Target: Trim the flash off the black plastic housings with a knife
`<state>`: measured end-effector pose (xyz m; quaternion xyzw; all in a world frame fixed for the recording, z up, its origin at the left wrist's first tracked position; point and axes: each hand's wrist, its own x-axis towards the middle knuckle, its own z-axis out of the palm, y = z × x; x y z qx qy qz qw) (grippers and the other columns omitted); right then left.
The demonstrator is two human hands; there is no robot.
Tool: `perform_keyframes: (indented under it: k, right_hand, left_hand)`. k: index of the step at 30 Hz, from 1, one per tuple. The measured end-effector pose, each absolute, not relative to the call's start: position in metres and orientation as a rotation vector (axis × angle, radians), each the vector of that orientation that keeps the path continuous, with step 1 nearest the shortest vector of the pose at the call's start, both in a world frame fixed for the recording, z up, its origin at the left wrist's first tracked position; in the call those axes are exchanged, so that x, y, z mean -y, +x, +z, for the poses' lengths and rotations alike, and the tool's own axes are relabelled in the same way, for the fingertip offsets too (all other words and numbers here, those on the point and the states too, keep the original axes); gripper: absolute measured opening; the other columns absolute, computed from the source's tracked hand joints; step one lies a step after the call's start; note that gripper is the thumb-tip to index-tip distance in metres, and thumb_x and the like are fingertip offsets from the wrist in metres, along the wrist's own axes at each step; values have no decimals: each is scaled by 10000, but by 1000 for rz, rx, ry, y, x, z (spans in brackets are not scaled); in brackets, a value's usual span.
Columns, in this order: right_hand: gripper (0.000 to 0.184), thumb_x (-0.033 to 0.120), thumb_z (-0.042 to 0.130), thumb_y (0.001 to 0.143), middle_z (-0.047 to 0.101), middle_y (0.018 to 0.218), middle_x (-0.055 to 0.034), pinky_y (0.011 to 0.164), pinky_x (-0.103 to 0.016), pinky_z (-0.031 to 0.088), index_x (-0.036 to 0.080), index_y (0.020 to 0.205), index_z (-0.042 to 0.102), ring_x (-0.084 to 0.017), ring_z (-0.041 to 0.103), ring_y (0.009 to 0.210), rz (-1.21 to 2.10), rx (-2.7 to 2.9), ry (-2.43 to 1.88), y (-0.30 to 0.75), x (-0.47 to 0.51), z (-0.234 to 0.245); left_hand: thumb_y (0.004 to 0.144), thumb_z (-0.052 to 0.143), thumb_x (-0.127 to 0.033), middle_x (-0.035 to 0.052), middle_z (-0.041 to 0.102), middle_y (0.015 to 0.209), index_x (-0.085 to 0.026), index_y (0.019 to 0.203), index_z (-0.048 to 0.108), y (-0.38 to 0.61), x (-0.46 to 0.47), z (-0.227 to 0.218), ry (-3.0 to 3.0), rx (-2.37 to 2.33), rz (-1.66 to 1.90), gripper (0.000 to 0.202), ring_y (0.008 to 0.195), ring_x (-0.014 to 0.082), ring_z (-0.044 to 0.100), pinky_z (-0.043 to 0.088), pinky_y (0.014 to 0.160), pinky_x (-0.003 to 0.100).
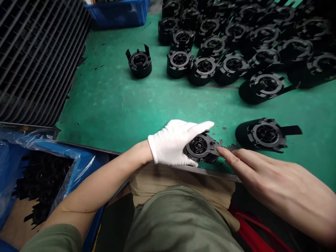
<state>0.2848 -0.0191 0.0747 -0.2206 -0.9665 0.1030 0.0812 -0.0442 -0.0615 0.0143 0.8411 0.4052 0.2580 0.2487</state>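
Observation:
My left hand (177,143), in a white glove, is wrapped round a round black plastic housing (198,146) at the table's front edge. Its ringed face with a central hub points up towards me. My bare right hand (258,171) is closed in a pinch at the housing's right side. A thin dark piece shows at those fingertips, but I cannot tell whether it is a tab of the housing or a separate item. Just beyond the right hand, another black housing (267,134) lies tilted with a flat tab sticking out to the right.
Many similar black housings (203,68) stand in rows at the back right of the green table (105,108). One with upright tabs (140,63) stands apart. Black ribbed racks (39,59) are stacked at left. One blue bin (119,14) is behind; another (91,175), plastic-lined, holds black parts.

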Motion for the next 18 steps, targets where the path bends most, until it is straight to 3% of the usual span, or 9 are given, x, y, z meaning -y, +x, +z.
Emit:
perform_keyframes:
  k: [4,7,10,13,16,18]
  right_hand:
    - [1091,-25,412,915,740,947,-48,524,-351,541,188,1964,201,-245,740,707,76,2970,-294,278,7,80]
    - [1145,-50,425,874,688,910,-39,508,-346,534,106,1962,104,-244,710,708,-31,2992,-206,277,0,83]
    - [1078,-51,455,879,635,898,-28,553,-361,586,1,1919,175,-243,679,712,-155,3017,-118,276,-5,86]
    - [927,-44,441,905,605,883,-26,578,-388,599,-65,1826,339,-254,652,715,-248,3014,-15,272,-10,89]
    - [776,-41,413,934,621,896,-35,616,-378,600,-44,1705,498,-249,665,751,-234,3005,28,271,-15,90]
    - [723,-14,427,979,638,928,-35,620,-352,582,7,1695,527,-226,677,762,-132,3028,-18,275,-16,86]
  left_hand:
    - [986,902,-520,238,780,1591,-181,1864,329,-45,62,19,2270,-1134,683,1101,1431,444,806,614,1246,598]
    - [1002,866,-507,233,787,1581,-171,1853,354,-44,62,20,2271,-1139,686,1048,1428,444,807,611,1252,599]
    - [990,886,-505,249,783,1576,-111,1832,373,-44,62,20,2298,-1142,690,1062,1413,453,809,617,1237,584]
    - [966,920,-521,246,785,1572,-114,1829,380,-43,63,20,2298,-1159,667,1097,1408,448,809,615,1236,572]
    - [953,937,-506,235,780,1593,-158,1835,387,-43,64,22,2283,-1185,651,1096,1435,439,801,601,1260,569]
    - [951,936,-490,237,771,1612,-165,1833,394,-44,63,23,2278,-1188,654,1086,1450,439,797,599,1266,572]
